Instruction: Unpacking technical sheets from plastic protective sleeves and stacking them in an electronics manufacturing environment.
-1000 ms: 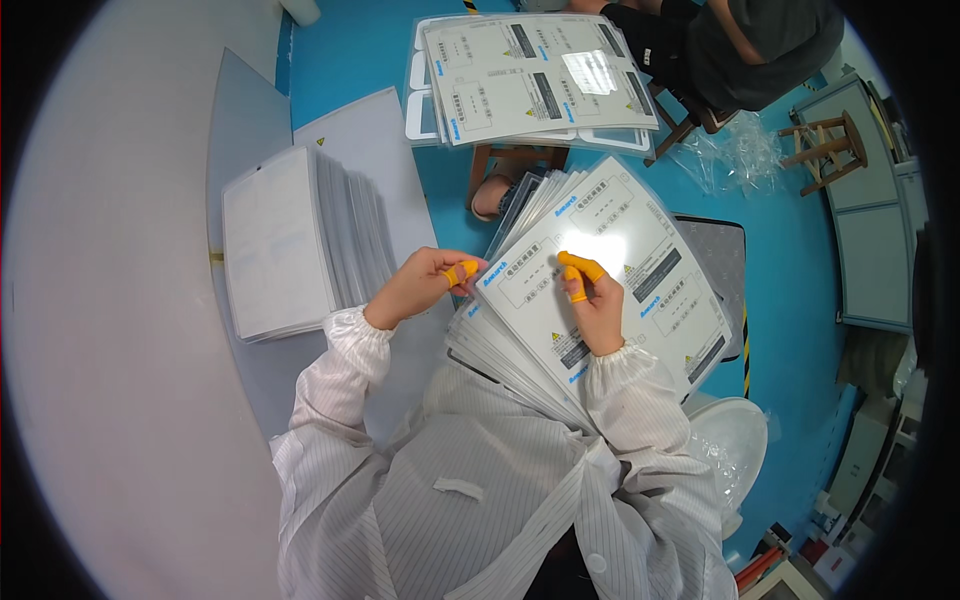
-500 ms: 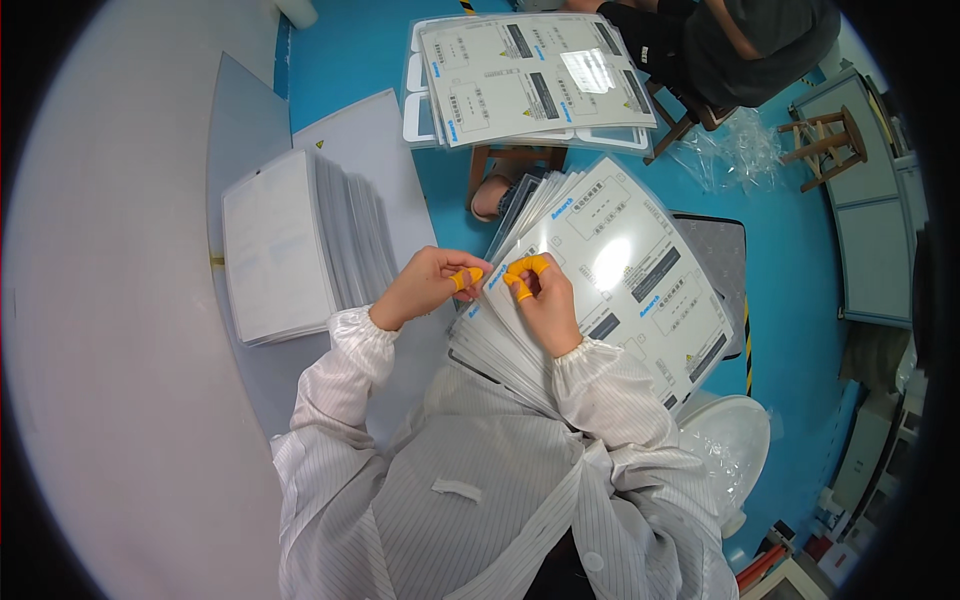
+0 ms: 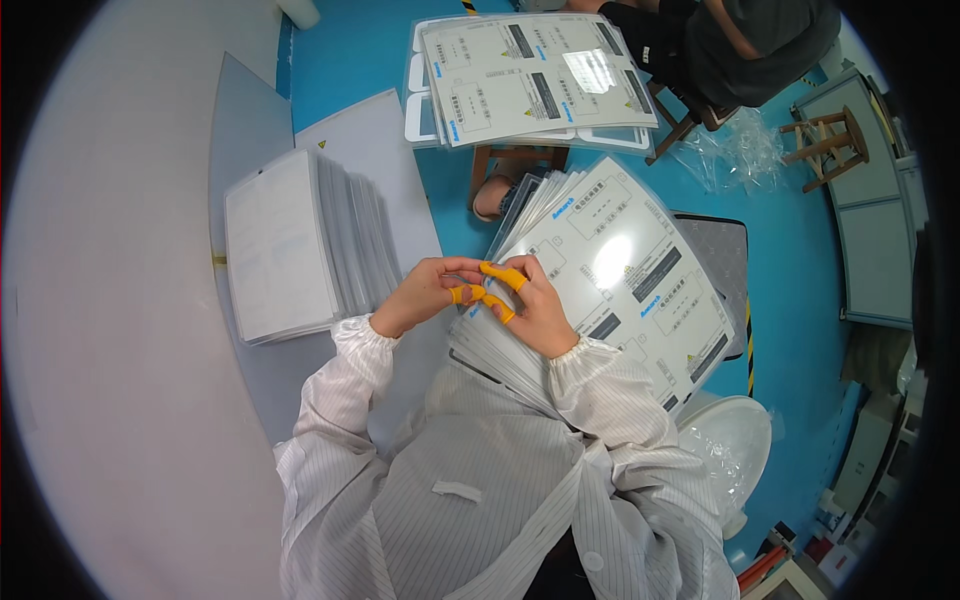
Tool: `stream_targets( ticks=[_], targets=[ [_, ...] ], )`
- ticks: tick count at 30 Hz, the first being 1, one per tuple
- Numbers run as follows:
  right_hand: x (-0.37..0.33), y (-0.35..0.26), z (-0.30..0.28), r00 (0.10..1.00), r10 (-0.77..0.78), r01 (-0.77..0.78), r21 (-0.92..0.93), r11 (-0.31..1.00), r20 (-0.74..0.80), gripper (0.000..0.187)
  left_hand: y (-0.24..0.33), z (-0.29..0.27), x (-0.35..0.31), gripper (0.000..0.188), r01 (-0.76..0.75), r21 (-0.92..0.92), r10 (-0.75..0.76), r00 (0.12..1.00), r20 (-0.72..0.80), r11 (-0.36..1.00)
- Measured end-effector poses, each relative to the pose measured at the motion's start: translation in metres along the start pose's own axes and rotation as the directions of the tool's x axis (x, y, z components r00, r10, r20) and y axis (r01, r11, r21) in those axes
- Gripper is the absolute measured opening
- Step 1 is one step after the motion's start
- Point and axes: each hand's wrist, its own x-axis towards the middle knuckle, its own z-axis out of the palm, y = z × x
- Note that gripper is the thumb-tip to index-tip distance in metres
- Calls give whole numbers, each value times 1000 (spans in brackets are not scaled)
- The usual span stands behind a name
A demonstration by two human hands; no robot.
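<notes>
My left hand [image 3: 420,295] and my right hand [image 3: 540,312] meet fingertip to fingertip over the left corner of a stack of printed white sheets [image 3: 625,255]. Yellow finger cots cover some fingertips on both hands. Each hand is closed in a pinch; whatever lies between the fingertips is too small or hidden to name. The sheets are glossy, with dark label blocks and outlines, and their left edges are fanned out unevenly. Striped white sleeves cover both my forearms.
A thick stack of plain white sheets [image 3: 280,255] stands on the grey table [image 3: 380,135] at left. More printed sheets [image 3: 500,75] lie ahead on wooden stool legs. A seated person [image 3: 755,50] is at far right, near clear plastic film [image 3: 740,150] and a wooden stool [image 3: 830,148].
My right fingers have shifted left, with the forefinger stretched out, and now touch my left fingertips, where a small gap was before. The stacks have stayed in place.
</notes>
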Motion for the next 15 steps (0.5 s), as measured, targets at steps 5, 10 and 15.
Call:
stream_targets(
  ticks=[5, 10, 15],
  targets=[
    [0, 2, 3, 1000, -3, 2, 54, 999, 12, 44, 2, -2, 1, 37, 9, -12, -9, 999, 37, 1000],
    [1, 5, 3, 999, 41, -39, 105, 994, -12, 42, 8, -2, -2, 36, 14, 15, -15, 996, 82, 1000],
    [0, 7, 3, 998, 32, -27, 119, 993, -47, 38, -9, -2, 1, 34, -158, 180, 173, 983, -68, 971]
  ],
)
